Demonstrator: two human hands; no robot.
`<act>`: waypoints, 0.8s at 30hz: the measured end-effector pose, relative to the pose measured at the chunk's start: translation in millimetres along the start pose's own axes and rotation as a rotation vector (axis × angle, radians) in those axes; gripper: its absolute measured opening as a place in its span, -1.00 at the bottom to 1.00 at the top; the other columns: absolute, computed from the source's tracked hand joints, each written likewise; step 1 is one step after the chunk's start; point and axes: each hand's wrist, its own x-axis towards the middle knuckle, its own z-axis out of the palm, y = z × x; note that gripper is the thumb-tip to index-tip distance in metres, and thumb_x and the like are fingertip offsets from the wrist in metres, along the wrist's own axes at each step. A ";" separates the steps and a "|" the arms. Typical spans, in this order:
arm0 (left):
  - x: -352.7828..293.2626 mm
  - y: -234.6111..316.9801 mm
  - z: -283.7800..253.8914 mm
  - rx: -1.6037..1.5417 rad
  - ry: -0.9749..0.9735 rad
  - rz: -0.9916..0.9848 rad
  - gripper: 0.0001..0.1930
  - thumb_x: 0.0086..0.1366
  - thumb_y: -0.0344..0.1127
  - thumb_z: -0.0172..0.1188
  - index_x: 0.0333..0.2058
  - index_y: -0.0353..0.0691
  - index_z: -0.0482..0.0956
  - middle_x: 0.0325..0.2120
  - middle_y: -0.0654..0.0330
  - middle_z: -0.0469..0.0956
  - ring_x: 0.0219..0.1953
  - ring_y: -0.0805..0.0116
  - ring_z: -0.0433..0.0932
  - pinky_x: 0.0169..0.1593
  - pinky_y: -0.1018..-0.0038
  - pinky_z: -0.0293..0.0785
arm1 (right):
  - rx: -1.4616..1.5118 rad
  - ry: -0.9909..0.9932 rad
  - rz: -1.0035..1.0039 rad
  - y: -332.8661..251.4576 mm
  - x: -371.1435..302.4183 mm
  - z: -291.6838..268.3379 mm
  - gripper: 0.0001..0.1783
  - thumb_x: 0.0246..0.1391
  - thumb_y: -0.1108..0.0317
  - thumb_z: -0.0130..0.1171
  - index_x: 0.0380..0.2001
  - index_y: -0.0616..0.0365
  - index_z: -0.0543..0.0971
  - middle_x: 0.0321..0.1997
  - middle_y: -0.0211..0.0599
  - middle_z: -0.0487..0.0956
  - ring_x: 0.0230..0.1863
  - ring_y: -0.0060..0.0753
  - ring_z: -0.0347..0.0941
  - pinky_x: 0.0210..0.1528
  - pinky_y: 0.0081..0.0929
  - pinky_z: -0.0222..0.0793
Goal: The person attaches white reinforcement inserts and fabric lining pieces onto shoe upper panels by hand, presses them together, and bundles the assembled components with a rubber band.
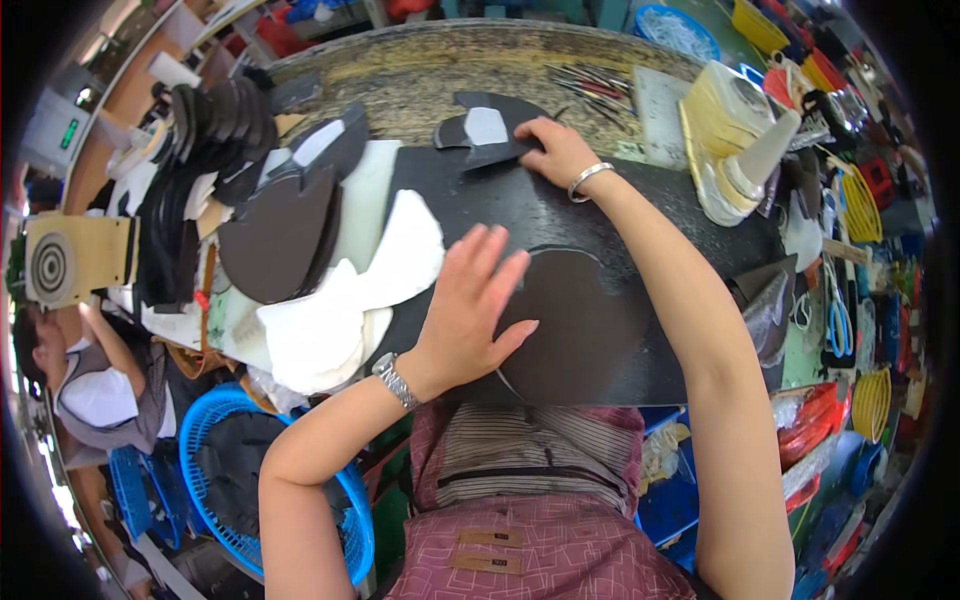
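My right hand [562, 155] is at the far side of the black work mat [600, 215], its bent fingers and thumb at the right edge of a dark curved cut piece [458, 132] with a white patch [486, 126]. My left hand [470, 315] has its fingers stretched out, thumb apart, and holds nothing. It is over the left edge of a large dark rounded piece [575, 330] lying flat on the mat near my body. Left of that hand lie white cut pieces [405, 250] and a stack of dark rounded pieces [280, 240].
Slim pen-like tools [600, 90] lie at the back. A cream machine with a cone-shaped spout [735, 140] stands at the right. Dark pieces [215, 130] pile up far left. A blue basket [190, 440] stands below, near another person [110, 400].
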 end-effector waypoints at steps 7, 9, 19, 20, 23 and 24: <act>-16.3 -42.2 -54.4 0.438 -0.319 -0.230 -0.75 -0.06 -0.40 0.18 -0.33 -0.28 0.46 -0.24 0.09 0.46 -0.26 0.15 0.45 -0.28 0.29 0.44 | -0.641 0.388 -0.358 -144.4 -39.4 -79.5 -0.82 -0.19 0.45 0.06 -0.39 0.10 0.44 -0.52 -0.38 0.45 -0.54 -0.40 0.45 -0.54 -0.54 0.39; -16.8 -48.7 -55.2 0.469 -0.433 -0.305 -0.79 -0.06 -0.39 0.16 -0.38 -0.29 0.48 -0.28 0.10 0.48 -0.33 0.17 0.46 -0.33 0.29 0.44 | -0.725 0.108 -0.242 -185.1 -91.9 -71.0 -0.77 -0.20 0.43 0.07 -0.36 0.18 0.43 -0.50 -0.35 0.45 -0.53 -0.42 0.46 -0.55 -0.55 0.39; -19.3 -30.2 -79.9 0.335 0.317 0.137 -0.85 -0.03 -0.50 0.12 -0.41 -0.33 0.55 -0.36 0.07 0.56 -0.43 0.23 0.57 -0.34 0.48 0.51 | 1.089 -0.097 0.423 -166.3 -137.8 -43.2 -0.60 0.06 0.16 0.07 -0.25 0.36 0.46 -0.36 -0.22 0.55 -0.38 -0.47 0.49 -0.36 -0.51 0.45; -21.2 -19.4 -81.1 0.433 0.269 0.354 -0.81 -0.04 -0.52 0.12 -0.37 -0.37 0.53 -0.31 0.06 0.55 -0.36 0.24 0.58 -0.30 0.48 0.52 | 1.470 -0.002 0.567 -171.9 -128.3 -47.3 -0.63 0.08 0.18 0.06 -0.28 0.34 0.47 -0.35 -0.24 0.56 -0.36 -0.51 0.49 -0.36 -0.53 0.46; -24.4 -4.1 -69.6 0.383 0.155 0.413 -0.72 -0.07 -0.52 0.18 -0.29 -0.39 0.52 -0.30 0.05 0.53 -0.26 0.18 0.55 -0.22 0.45 0.51 | 1.394 0.075 0.444 -159.2 -120.9 -39.2 -0.79 0.07 0.36 0.08 -0.31 0.31 0.49 -0.41 -0.30 0.55 -0.43 -0.60 0.48 -0.41 -0.68 0.45; -24.5 -4.2 -64.5 0.285 0.155 0.340 -0.70 -0.07 -0.54 0.20 -0.26 -0.37 0.52 -0.27 0.05 0.53 -0.25 0.16 0.54 -0.21 0.44 0.51 | 1.388 0.110 0.433 -161.6 -122.0 -39.7 -0.83 0.06 0.39 0.10 -0.34 0.30 0.49 -0.43 -0.31 0.55 -0.45 -0.60 0.48 -0.42 -0.68 0.45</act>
